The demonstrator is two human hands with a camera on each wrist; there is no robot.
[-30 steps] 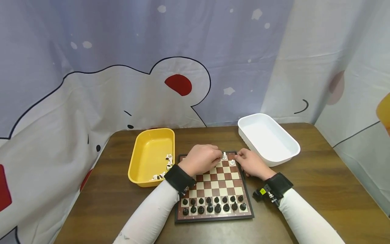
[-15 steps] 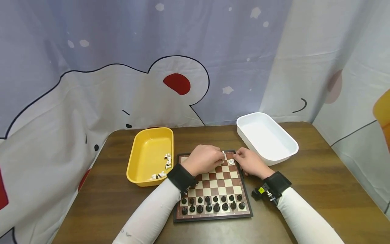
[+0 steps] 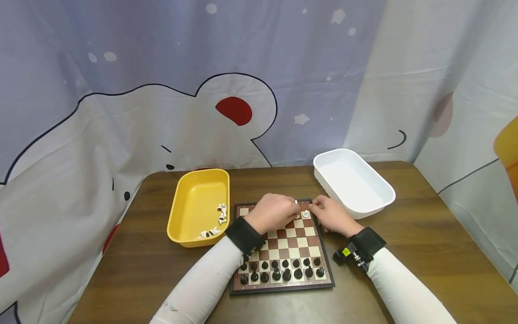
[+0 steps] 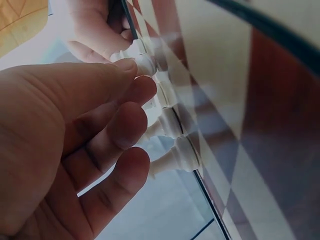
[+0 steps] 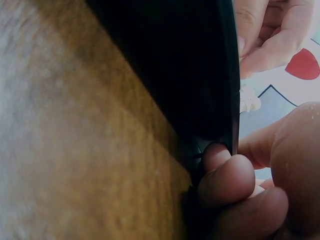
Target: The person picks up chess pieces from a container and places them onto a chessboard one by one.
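A brown-and-cream chessboard point(image 3: 288, 243) lies on the table, black chess pieces point(image 3: 276, 274) lined up in two rows along its near side. My left hand point(image 3: 272, 212) is over the far rows, thumb and fingertips pinching a white chess piece point(image 4: 146, 65) close to the board. More white pieces point(image 4: 184, 156) stand beside its lower fingers in the left wrist view. Around the board's far right edge curl the fingers of my right hand point(image 3: 332, 216), gripping it. One white pawn point(image 3: 305, 213) stands between the two hands. Part of the far row is hidden behind the left hand.
Left of the board is a yellow tray point(image 3: 173, 225) with several white pieces point(image 3: 222, 211) inside. A white tray point(image 3: 386, 202) sits behind the right hand. A patterned curtain point(image 3: 182, 130) hangs at the table's far edge.
My left hand has shifted slightly right along the far rows, now covering most of a white piece that showed before. The right hand keeps its grip on the board edge.
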